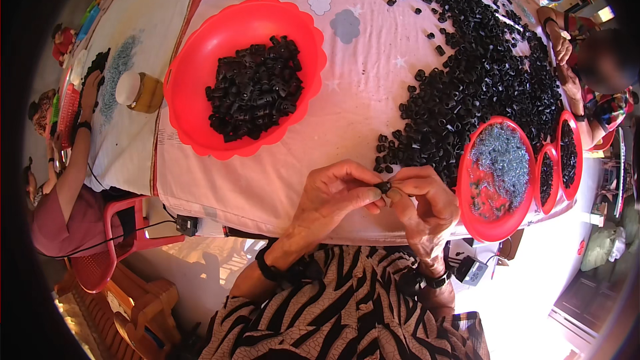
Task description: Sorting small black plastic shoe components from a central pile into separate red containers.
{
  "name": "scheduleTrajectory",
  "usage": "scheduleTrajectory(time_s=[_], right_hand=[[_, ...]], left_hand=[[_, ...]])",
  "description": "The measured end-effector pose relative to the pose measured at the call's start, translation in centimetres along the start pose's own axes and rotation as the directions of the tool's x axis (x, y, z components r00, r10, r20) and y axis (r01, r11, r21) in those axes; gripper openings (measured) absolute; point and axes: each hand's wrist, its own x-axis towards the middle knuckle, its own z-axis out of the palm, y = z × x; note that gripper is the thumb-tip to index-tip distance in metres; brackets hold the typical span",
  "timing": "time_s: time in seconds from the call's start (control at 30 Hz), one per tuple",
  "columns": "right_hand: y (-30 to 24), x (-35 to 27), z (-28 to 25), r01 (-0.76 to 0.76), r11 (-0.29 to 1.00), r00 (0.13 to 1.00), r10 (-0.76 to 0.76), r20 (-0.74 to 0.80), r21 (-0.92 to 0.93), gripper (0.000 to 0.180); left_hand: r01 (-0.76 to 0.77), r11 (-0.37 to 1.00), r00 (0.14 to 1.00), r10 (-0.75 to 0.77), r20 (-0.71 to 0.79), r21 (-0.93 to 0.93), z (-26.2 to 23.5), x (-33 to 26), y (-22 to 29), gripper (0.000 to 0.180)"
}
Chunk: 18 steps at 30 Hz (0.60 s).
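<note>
Black piece (383, 187): small, held in the air between both hands, over the near part of the table, short of the loose heap.
Left hand (337, 193): thumb and forefinger closed on the black piece.
Right hand (423, 207): thumb and fingers pinched on the same piece from the other side; finer detail was hidden by the fingertips.
Table covering (367, 107): pink cloth, lightly creased, printed with cloud shapes and stars; a paler cloth (160, 17) lay to the left beyond a reddish-brown edge.
Loose heap (487, 87): many black pieces spread over the right side of the table, with strays along its left border.
Scalloped red tray (190, 73): left of centre, with 1 mound of black parts (257, 87) inside.
Red dishes: 3 at the right; the largest (490, 228) held small bluish, glassy-looking bits (503, 160), the other 2 held dark pieces.
Jar (143, 92): pale-topped with a yellowish-brown body, tilted in view, beside the tray.
Room, left: person in a maroon top (73, 210) by a red plastic chair (127, 233); wooden furniture (143, 300) stood below.
Room, right: a co-worker's hands (563, 50) were at the far table edge; the floor (527, 287) was brightly lit.
</note>
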Motion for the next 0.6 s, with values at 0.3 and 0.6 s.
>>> scheduleTrajectory(time_s=[0.3, 0.6], right_hand=[[-0.9, 1.5, -1.4, 0.062, 0.927, 0.993, -0.093, -0.067, -0.369, 0.013], [0.1, 2.4, 0.4, 0.411, 0.619, 0.909, -0.222, 0.353, -0.669, 0.026]], left_hand=[[-0.089, 0.978, 0.991, 0.106, -0.08, 0.186, -1.9, 0.2, 0.8, 0.016], [-0.14, 0.99, 0.977, 0.142, -0.162, 0.025, -2.2, 0.2, 1.2, 0.018]])
